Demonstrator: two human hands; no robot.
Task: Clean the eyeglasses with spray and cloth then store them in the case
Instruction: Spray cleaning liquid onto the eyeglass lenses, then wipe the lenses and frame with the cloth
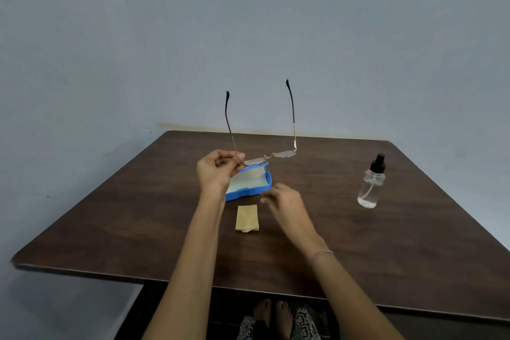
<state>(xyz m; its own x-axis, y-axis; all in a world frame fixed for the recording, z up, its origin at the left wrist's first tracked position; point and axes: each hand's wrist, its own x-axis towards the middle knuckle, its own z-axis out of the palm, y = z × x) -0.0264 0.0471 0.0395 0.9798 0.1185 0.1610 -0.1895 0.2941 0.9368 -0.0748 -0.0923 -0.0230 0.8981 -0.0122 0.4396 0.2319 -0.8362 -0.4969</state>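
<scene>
Head-camera view of a dark wooden table, ordered from near to far. At 6 o'clock, below the near table edge, two bare feet and patterned trouser legs show. Both bare forearms rise from the bottom edge toward the centre; the right one carries a thin bracelet at the wrist. The right hand hovers above the table just at 3 o'clock of the cloth, back of the hand up, with its fingers loosely curled and a little apart; it grips nothing, and motion blur hides the exact fingertip positions. The folded tan cloth lies flat on the table between the two forearms, just on the near side of the case. The blue eyeglass case lies open beyond the cloth, its pale lining facing up, partly covered at its 9 o'clock end by the left wrist. The left hand is raised above the case, with thumb and fingertips pinching the left end of the eyeglasses at the hinge. The eyeglasses are held in the air over the far edge of the case, lenses toward the wearer and both temples unfolded, pointing upward toward 12 o'clock against the wall. The clear spray bottle with a black nozzle stands upright at 3 o'clock, well apart from both hands.
</scene>
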